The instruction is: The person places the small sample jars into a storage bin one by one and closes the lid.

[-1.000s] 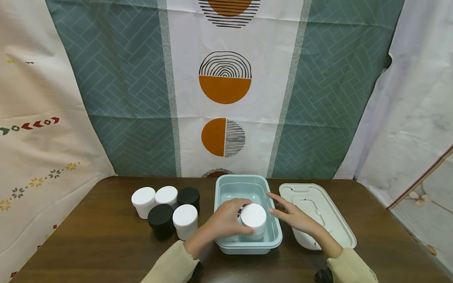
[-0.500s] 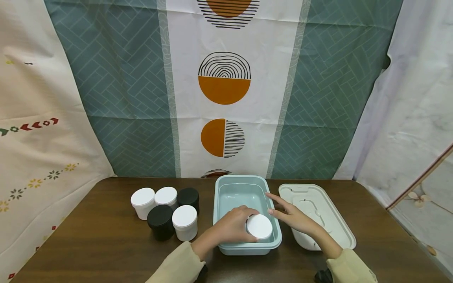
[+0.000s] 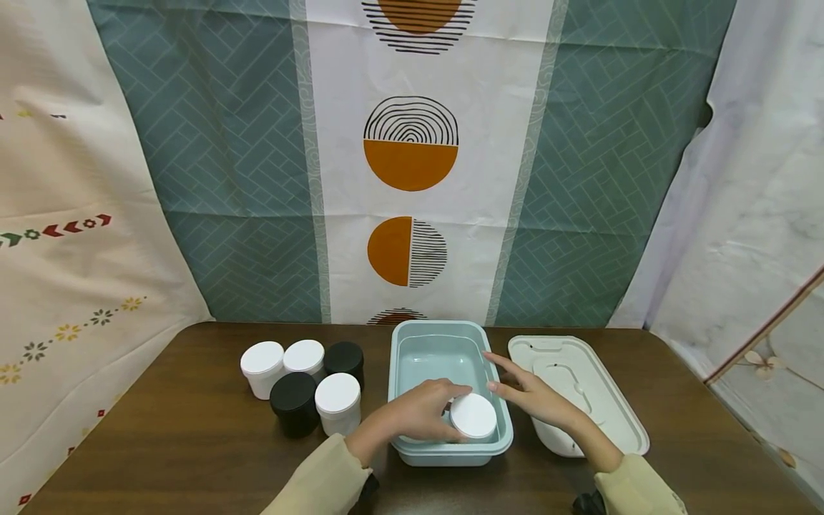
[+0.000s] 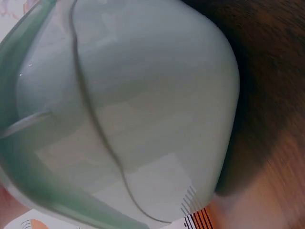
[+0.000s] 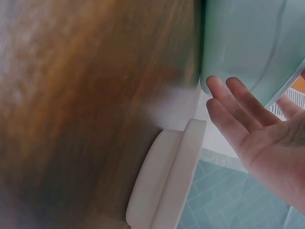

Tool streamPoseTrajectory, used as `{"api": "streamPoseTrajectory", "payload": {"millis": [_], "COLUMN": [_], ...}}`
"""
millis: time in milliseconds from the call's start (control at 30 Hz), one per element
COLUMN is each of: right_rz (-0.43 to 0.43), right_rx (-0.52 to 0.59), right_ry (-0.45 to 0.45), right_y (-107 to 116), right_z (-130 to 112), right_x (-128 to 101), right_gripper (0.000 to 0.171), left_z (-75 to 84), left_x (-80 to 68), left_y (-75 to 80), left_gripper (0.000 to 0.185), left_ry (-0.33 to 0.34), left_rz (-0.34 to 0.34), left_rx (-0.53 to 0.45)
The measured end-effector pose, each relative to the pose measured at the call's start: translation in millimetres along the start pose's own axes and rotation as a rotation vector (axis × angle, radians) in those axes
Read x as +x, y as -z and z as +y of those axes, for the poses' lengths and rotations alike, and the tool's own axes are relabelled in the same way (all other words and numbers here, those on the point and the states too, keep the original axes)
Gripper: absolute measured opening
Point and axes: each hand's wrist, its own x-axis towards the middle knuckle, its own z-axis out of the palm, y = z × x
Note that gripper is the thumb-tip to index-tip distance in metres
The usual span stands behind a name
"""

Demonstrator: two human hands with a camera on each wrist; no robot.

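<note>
Your left hand [image 3: 421, 415] curls round the white-lidded jar [image 3: 473, 417], which sits in the near right corner of the pale green tub [image 3: 412, 337] on the desk [image 3: 193, 436]. Your right hand [image 3: 531, 393] lies open, fingers straight, against the tub's right rim, beside the white lid [image 3: 599, 400]. No writing is readable
</note>
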Motion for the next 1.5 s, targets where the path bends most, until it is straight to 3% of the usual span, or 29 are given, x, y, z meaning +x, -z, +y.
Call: {"api": "streamPoseTrajectory", "payload": {"millis": [167,300,667,867,1033,1333,1500], "right_rz": [0.002,0.009,0.042,0.035,0.039,0.017,0.007], "right_rx": [-0.003,-0.006,-0.054,-0.051,-0.049,-0.037,-0.027], "right_ry": [0.004,0.003,-0.028,-0.018,-0.025,-0.008,-0.006], "right_y": [-1.0,-1.7,1.1,1.6,1.5,2.0,3.1], "right_z": [0.8,1.7,1.0,1.1,-0.2,-1.7,-5.2], "right_x": [0.1,0.4,-0.1,1.0,2.1,1.6,0.3], "right_gripper": [0.056,0.056,0.057,0.057,0.057,0.058,0.058], "left_z": [-3.8,-7.6,-36.1,-59.3,-79.1,-108.9,-127.0], "left_x": [-5.4,-14.8,-65.1,-94.6,-114.2,-140.1,-152.2], "left_y": [4.8,14.4,59.7,80.5,90.9,102.2,106.7], "left_gripper": [0.067,0.066,0.057,0.057,0.057,0.059,0.069], "left_ry": [0.018,0.018,0.026,0.125,0.182,0.329,0.423], "left_rz": [-0.012,0.038,0.335,0.486,0.567,0.635,0.623], "left_rx": [-0.072,-0.117,-0.137,-0.109,-0.093,-0.039,0.011]}}
